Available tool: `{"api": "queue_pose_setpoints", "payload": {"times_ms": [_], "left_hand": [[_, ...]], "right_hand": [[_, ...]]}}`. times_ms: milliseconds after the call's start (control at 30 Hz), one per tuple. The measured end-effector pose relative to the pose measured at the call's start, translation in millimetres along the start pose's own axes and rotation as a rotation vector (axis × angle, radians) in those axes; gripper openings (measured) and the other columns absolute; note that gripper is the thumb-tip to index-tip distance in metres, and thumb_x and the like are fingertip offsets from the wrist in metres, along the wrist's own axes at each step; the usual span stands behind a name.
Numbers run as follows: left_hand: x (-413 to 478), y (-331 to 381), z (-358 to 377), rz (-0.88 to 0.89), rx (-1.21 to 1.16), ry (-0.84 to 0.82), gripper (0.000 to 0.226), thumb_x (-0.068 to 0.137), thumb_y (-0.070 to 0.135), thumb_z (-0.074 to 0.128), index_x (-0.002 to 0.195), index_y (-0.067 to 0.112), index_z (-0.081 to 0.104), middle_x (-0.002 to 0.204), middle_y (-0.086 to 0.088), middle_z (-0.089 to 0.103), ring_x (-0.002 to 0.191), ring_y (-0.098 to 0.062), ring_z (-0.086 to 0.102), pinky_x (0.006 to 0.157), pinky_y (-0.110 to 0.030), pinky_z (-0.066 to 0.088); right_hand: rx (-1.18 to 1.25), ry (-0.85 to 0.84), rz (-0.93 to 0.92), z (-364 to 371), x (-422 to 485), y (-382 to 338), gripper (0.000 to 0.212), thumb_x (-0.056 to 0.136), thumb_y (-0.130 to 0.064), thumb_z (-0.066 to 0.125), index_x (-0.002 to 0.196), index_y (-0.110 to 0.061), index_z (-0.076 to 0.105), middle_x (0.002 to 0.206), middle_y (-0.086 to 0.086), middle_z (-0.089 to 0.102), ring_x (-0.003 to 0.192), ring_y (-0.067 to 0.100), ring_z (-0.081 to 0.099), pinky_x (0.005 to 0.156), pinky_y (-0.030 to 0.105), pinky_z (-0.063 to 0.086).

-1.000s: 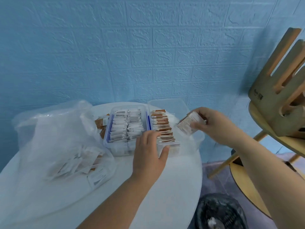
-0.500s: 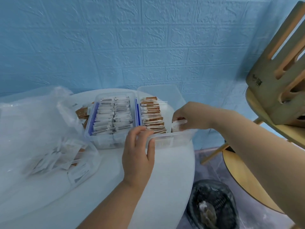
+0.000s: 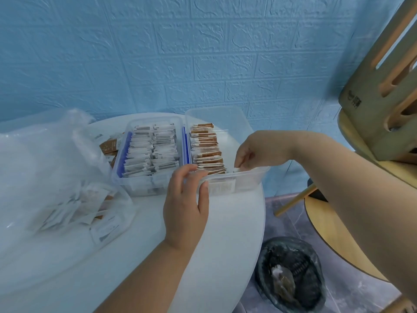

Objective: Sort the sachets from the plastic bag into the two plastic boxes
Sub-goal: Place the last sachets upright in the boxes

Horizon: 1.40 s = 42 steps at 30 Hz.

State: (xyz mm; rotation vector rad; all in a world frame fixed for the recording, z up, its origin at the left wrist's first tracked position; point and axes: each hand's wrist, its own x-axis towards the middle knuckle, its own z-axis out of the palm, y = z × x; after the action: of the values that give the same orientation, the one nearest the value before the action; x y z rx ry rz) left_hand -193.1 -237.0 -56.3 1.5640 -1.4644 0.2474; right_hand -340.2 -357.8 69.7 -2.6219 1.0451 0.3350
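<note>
Two grips: left hand (image 3: pixel 185 205) clamps the right box (image 3: pixel 248 180), right hand (image 3: pixel 259 150) pinches a sachet (image 3: pixel 237 170); hard pushing could tip it off the table (image 3: pixel 230 233).

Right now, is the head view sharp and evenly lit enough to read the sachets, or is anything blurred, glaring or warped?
Head view: light is soft and even, no hard glare; wall brick lines bow from the wide lens; brown sachets show no readable print; sachets inside the plastic bag are hazy behind its film.
</note>
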Motion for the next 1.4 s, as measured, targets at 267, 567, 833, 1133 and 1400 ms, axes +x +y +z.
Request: {"api": "queue_pose_setpoints", "payload": {"times_ms": [267, 567, 833, 1133, 1400], "left_hand": [[2.2, 3.6, -6.9, -0.021, 0.018, -0.089, 0.034, 0.091, 0.032, 0.04, 0.108, 0.012, 0.062, 0.118, -0.009, 0.055, 0.109, -0.021, 0.055, 0.084, -0.017, 0.041], [-17.0, -15.7, -74.3, -0.038, -0.094, -0.129, 0.032, 0.088, 0.027, 0.043, 0.114, 0.016, 0.057, 0.113, 0.003, 0.056, 0.105, -0.011, 0.053, 0.09, -0.023, 0.046], [-62.6, -90.2, -174.0, -0.272, 0.324, -0.2, 0.044, 0.082, 0.038, 0.036, 0.102, 0.012, 0.066, 0.105, -0.005, 0.064, 0.097, -0.02, 0.053, 0.084, -0.028, 0.042], [-40.4, -121.2, -193.7, -0.376, 0.397, -0.379, 0.052, 0.094, 0.03, 0.047, 0.142, 0.015, 0.033, 0.15, -0.001, 0.03, 0.136, -0.017, 0.028, 0.108, -0.028, 0.025], [-15.7, -150.8, -184.1, -0.317, 0.511, -0.628, 0.057, 0.096, 0.042, 0.036, 0.146, 0.018, 0.022, 0.152, -0.004, 0.022, 0.136, -0.023, 0.025, 0.108, -0.03, 0.022]], "right_hand": [[-0.039, -0.006, 0.054, 2.8, -7.1, -7.3, 0.036, 0.095, -0.04, 0.042, 0.106, -0.016, 0.066, 0.107, 0.001, 0.066, 0.098, 0.017, 0.057, 0.093, 0.031, 0.043], [0.257, 0.445, -0.218, 11.4, -8.8, -52.2, 0.019, 0.092, -0.026, 0.055, 0.097, -0.015, 0.069, 0.092, -0.005, 0.068, 0.08, 0.002, 0.058, 0.079, 0.021, 0.047], [0.353, 0.317, -0.568, 90.7, 34.1, -175.5, 0.019, 0.091, -0.015, 0.056, 0.104, -0.011, 0.07, 0.104, 0.003, 0.069, 0.093, 0.015, 0.061, 0.082, 0.021, 0.044], [0.155, 0.372, -0.446, 127.9, 72.1, -210.9, 0.044, 0.093, -0.018, 0.051, 0.136, -0.014, 0.045, 0.148, 0.004, 0.033, 0.137, 0.019, 0.028, 0.111, 0.03, 0.028], [0.054, 0.316, -0.38, 117.1, 93.3, -231.2, 0.054, 0.096, -0.035, 0.044, 0.144, -0.016, 0.029, 0.154, 0.004, 0.02, 0.142, 0.018, 0.016, 0.112, 0.028, 0.016]]}}
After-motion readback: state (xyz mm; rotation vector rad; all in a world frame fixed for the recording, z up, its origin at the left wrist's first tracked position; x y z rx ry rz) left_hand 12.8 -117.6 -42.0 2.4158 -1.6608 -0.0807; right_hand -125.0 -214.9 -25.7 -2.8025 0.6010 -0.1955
